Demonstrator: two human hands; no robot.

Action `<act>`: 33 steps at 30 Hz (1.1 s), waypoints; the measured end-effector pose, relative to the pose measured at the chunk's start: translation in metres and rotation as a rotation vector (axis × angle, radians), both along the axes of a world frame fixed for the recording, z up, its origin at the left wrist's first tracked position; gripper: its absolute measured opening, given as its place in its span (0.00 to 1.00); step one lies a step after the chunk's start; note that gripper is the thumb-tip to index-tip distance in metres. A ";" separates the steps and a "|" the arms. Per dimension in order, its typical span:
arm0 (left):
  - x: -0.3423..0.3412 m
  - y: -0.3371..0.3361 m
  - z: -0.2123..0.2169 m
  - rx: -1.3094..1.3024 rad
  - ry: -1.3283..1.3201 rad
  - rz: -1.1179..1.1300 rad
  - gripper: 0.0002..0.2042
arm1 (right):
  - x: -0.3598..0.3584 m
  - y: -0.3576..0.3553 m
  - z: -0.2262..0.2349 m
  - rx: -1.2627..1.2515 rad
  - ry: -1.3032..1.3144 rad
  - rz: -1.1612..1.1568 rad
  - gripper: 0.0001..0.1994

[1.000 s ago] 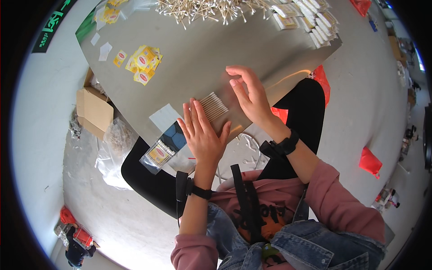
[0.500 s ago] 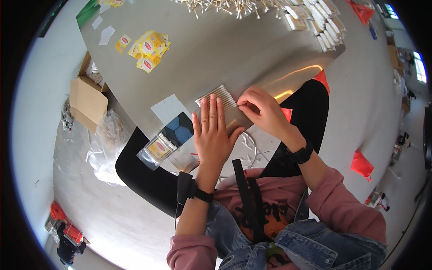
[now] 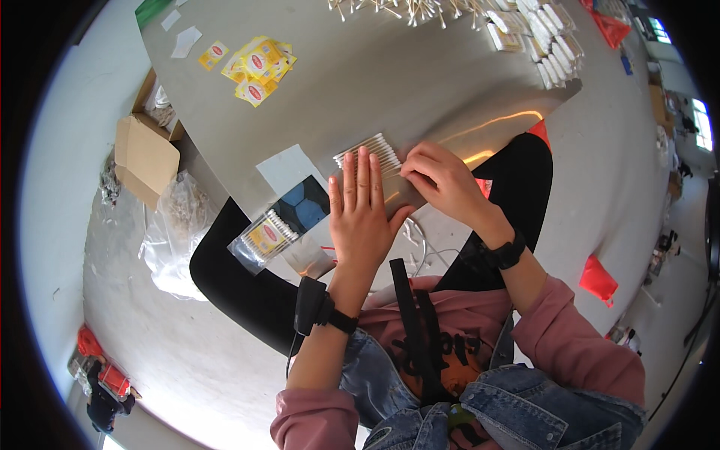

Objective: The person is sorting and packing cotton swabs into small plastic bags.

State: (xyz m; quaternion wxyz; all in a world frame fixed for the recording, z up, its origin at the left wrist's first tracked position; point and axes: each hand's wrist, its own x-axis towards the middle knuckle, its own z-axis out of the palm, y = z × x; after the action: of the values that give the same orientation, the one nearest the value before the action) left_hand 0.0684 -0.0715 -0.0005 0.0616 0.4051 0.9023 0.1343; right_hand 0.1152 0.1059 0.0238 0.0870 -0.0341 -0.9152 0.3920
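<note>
A row of cotton swabs [image 3: 385, 152] lies side by side near the front edge of the grey table. My left hand [image 3: 362, 210] rests flat with fingers stretched out, the fingertips over the left part of that row. At the row's right end, my right hand [image 3: 442, 180] has its thumb and fingers pinched together beside the swab tips. Whatever may be between those fingers is too small to make out. Left of my left hand are a blank white card [image 3: 291, 169] and a clear packet of cotton swabs [image 3: 264, 238] with a yellow label.
Yellow printed cards [image 3: 262, 61] lie in a pile on the table [image 3: 360, 82]. Farther back are loose cotton swabs [image 3: 420, 9] and stacked swab bundles [image 3: 551, 49]. An open cardboard box [image 3: 146, 150] and a clear plastic bag [image 3: 178, 225] stand left of the table.
The view has shifted slightly, so the table's things sit a little higher and farther right. My left hand stays flat over the swabs; my right hand stays pinched at their right end.
</note>
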 end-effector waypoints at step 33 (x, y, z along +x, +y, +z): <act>0.001 0.000 -0.001 0.069 -0.021 0.013 0.48 | 0.004 0.010 0.009 0.031 -0.009 -0.106 0.09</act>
State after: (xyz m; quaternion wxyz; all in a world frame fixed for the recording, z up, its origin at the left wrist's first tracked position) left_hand 0.0689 -0.0718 -0.0020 0.0563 0.3995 0.8990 0.1703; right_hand 0.1190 0.1163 0.0330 0.1039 -0.0829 -0.9184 0.3727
